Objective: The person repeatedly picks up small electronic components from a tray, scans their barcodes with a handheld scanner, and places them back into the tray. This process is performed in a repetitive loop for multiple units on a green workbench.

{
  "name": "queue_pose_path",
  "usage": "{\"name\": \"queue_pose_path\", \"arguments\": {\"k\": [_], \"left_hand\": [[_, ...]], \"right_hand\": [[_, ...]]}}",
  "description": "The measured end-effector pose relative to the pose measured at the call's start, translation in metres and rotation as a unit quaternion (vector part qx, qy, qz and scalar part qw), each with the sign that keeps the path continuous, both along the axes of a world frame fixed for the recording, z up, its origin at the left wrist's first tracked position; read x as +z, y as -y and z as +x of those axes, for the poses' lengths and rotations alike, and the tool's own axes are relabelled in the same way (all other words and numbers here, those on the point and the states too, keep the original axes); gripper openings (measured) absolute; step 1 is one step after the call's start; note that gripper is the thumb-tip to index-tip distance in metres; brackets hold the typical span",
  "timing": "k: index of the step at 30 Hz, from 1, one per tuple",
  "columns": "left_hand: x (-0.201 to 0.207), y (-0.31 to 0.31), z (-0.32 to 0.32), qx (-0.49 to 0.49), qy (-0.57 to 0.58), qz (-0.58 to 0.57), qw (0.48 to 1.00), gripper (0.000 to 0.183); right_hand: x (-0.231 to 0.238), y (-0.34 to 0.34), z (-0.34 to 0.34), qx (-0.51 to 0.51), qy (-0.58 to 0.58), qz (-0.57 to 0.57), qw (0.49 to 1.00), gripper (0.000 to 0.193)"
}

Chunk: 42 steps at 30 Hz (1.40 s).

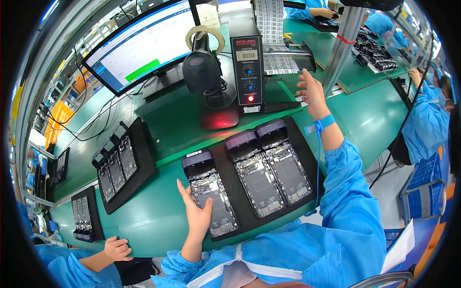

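My left hand (198,216) is at the left edge of the nearest opened phone (217,204), thumb over its inner boards and fingers spread; it does not grip the phone. Two more opened phones, one in the middle (260,185) and one at the right (289,170), lie beside it on a black mat (225,161). Each has a dark block at its far end. My right hand (313,93), a blue wrist strap (321,125) around its wrist, reaches up beside the label dispenser (248,74). Its fingers are stretched out near the hanging label strip (281,65), apparently holding nothing.
A barcode scanner on a stand (204,77) glows red behind the phones, with a tape roll (205,36) above it. A monitor (141,45) stands at the back left. Another mat with phones (129,168) lies left. A co-worker's hand (117,249) rests at the table edge.
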<state>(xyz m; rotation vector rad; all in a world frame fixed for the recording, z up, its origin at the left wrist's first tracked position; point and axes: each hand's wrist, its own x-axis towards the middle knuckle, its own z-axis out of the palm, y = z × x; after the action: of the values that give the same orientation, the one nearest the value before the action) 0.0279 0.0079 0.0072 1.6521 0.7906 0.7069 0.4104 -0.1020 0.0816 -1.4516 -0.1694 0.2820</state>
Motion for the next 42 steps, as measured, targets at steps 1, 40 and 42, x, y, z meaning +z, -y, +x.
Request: {"name": "queue_pose_path", "arguments": {"k": [1, 40, 42], "left_hand": [[0.005, 0.004, 0.002, 0.022, -0.082, 0.125, 0.988, 0.086], [0.062, -0.092, 0.126, 0.054, 0.428, -0.391, 0.813, 0.016], [0.064, -0.092, 0.123, 0.06, 0.426, -0.394, 0.812, 0.016]], "right_hand": [[0.003, -0.002, 0.002, 0.001, 0.009, -0.014, 1.0, 0.044], [0.068, -0.027, -0.121, 0.231, 0.168, 0.274, 0.919, 0.027], [0.067, -0.029, -0.123, 0.24, 0.181, 0.263, 0.917, 0.024]]}}
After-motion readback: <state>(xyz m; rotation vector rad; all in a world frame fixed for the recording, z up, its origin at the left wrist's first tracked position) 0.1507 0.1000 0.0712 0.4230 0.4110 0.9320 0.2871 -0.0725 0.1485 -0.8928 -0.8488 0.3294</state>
